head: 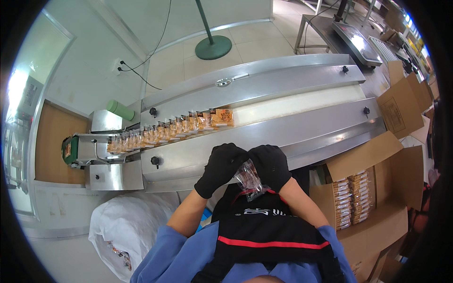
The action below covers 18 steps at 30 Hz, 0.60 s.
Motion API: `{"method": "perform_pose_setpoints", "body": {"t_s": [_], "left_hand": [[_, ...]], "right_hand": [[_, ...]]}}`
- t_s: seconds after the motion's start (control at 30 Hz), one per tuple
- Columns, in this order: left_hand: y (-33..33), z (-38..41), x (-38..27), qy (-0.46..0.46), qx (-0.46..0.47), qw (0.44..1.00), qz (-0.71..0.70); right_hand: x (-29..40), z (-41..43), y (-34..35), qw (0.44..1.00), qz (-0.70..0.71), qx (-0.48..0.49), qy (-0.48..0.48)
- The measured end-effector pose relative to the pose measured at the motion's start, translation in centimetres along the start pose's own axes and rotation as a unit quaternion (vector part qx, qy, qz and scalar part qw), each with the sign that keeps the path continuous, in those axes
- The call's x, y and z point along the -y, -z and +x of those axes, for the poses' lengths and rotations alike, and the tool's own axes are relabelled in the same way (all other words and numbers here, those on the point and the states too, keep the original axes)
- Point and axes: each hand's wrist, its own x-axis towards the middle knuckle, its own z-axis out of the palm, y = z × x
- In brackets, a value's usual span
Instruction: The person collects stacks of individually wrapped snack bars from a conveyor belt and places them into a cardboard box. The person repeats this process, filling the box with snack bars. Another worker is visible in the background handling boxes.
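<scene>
Both hands wear black gloves and meet at the near edge of a steel conveyor (262, 131). My left hand (225, 166) and my right hand (271, 166) pinch the upper end of a clear plastic wrapper (250, 180) between them. The wrapper hangs down in front of my black apron, and it looks crumpled; what it holds is hard to make out. Past my hands, a row of packaged snacks (170, 131) lies overlapping on the white belt (300, 103). The foremost packet (222, 117) lies flattest, at the row's right end.
An open cardboard box (389, 212) with stacked packets (352, 200) stands at my right. A white sack (131, 226) with wrappers inside sits at my left. On the conveyor lie a green bottle (121, 110) and a round-headed metal tool (224, 82). A scale (357, 42) rests on a table behind.
</scene>
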Motion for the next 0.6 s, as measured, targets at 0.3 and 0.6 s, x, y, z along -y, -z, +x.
{"method": "perform_pose_setpoints", "body": {"t_s": [0.3,0.6], "left_hand": [[-0.3,-1.2,-2.2,-0.091,-0.026,0.964,0.248],[0.9,-5.9,-2.0,-0.102,-0.132,0.965,0.204]], "right_hand": [[1.3,-0.6,-1.5,0.999,0.039,-0.01,-0.001],[-1.1,-3.5,-8.3,0.966,0.208,0.043,-0.145]]}}
